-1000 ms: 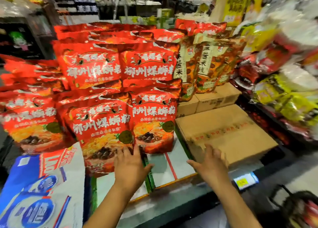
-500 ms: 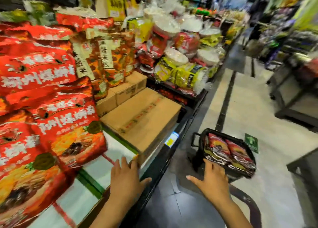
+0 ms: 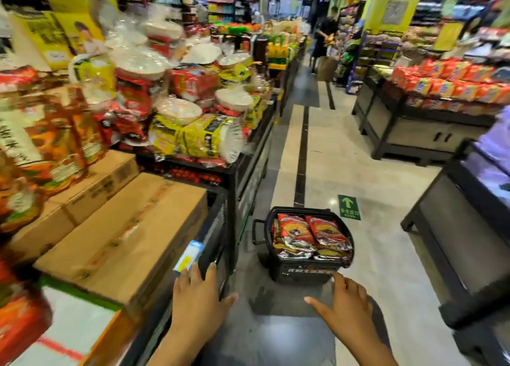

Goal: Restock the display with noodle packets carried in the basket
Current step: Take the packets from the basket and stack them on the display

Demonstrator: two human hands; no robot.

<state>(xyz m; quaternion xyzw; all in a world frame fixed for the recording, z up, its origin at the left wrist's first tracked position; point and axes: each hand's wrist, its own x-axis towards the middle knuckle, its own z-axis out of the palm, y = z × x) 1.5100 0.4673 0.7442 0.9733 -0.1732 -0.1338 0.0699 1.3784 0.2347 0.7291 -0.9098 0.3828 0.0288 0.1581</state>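
A black basket (image 3: 303, 273) stands on the aisle floor just right of the display stand, filled with red and silver noodle packets (image 3: 310, 234). My left hand (image 3: 198, 302) hovers with fingers spread over the dark front edge of the display (image 3: 218, 236), holding nothing. My right hand (image 3: 345, 307) is stretched out, fingers straight, just short of the basket's near rim, also holding nothing. Red noodle packets (image 3: 19, 321) on the display show blurred at the far left.
Brown cardboard boxes (image 3: 121, 236) lie on the display beside my left hand. Further along, yellow and red packets and white bowls (image 3: 193, 133) are piled up. Dark stands (image 3: 455, 222) line the right of the aisle. A person (image 3: 325, 40) stands far down it.
The view has swung right from the red packets to the aisle. Both hands left the display and moved toward the basket, which now sits straight ahead and nearer.
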